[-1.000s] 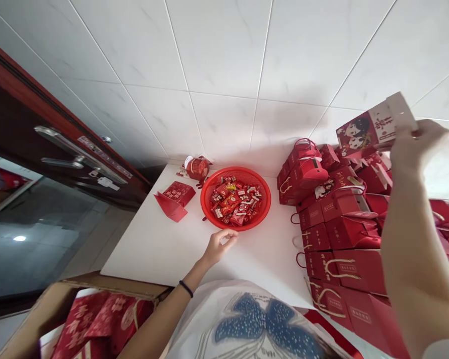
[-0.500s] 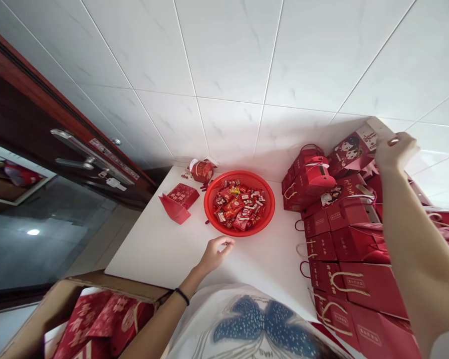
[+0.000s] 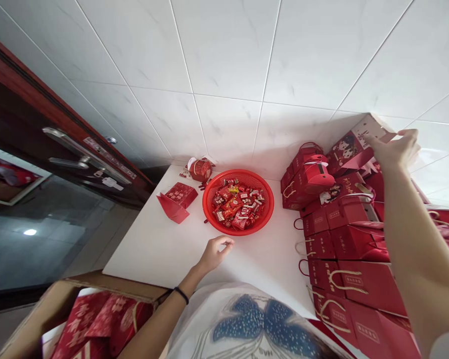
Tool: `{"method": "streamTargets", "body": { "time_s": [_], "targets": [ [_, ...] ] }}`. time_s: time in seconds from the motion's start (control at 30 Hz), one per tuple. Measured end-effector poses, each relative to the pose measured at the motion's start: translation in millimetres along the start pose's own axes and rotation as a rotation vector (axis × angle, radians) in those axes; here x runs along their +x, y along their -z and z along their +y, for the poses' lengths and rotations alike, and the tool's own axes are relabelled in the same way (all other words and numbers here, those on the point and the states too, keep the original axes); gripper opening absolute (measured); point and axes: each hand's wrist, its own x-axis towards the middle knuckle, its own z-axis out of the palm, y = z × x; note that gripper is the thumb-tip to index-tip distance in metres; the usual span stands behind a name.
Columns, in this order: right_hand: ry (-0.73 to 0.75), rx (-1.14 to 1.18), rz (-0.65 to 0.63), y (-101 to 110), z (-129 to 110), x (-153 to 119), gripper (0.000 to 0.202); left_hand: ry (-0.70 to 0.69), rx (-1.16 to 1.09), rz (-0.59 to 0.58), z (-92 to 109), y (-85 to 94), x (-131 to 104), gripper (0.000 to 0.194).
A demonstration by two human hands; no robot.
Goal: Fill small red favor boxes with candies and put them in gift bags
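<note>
At the right, beside the wall, a red gift box (image 3: pixel 346 148) with a printed cartoon figure and a pale side lies tilted on top of the stacked boxes. My right hand (image 3: pixel 395 148) is at its pale end, thumb and fingers apart. Near the table's front, my left hand (image 3: pixel 216 253) hovers with fingers curled and thumb close to the forefinger; I see nothing in it. Just beyond that hand stands a red plastic basket (image 3: pixel 207 209) of wrapped candies (image 3: pixel 239 202). A red flowered box (image 3: pixel 181 193) with its flap open lies left of the basket.
Rows of red gift boxes (image 3: pixel 372 284) with cord handles fill the table's right side. Behind the flowered box is a round red container (image 3: pixel 200 170). A cardboard carton (image 3: pixel 52 304) with red packaging stands at lower left, a dark door (image 3: pixel 30 114) beyond. The tiled wall (image 3: pixel 228 60) bounds the back.
My right hand has loosened from the cartoon-printed box, its fingers now spread, and the box leans further toward the wall. My left hand keeps its place. The view has shifted slightly.
</note>
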Motion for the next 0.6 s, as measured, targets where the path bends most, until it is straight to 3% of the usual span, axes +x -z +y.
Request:
{"method": "streamTargets", "body": {
  "time_s": [0.1, 0.2, 0.3, 0.43, 0.53, 0.6],
  "targets": [
    [-0.293, 0.133, -0.135, 3, -2, -1, 0.078, -0.001, 0.003, 0.002, 1, 1.8, 0, 0.018],
    [-0.349, 0.195, -0.079, 9, -9, -4, 0.076, 0.0, 0.011, 0.014, 1, 4.3, 0, 0.018],
    [-0.27, 0.289, 0.089, 18, -18, -13, 0.071, 0.003, 0.024, 0.04, 1, 10.9, 1, 0.018],
    [-0.06, 0.575, 0.348, 40, -49, -47, 0.044, 0.004, 0.036, 0.117, -2, 35.6, 2, 0.019],
    [-0.017, 0.747, 0.362, 61, -90, -91, 0.022, 0.037, 0.029, 0.281, -10, 68.1, -3, 0.021],
    [-0.024, 0.832, 0.281, 72, -115, -127, 0.012, 0.093, 0.032, 0.421, -18, 93.7, -8, 0.023]
  ]
}}
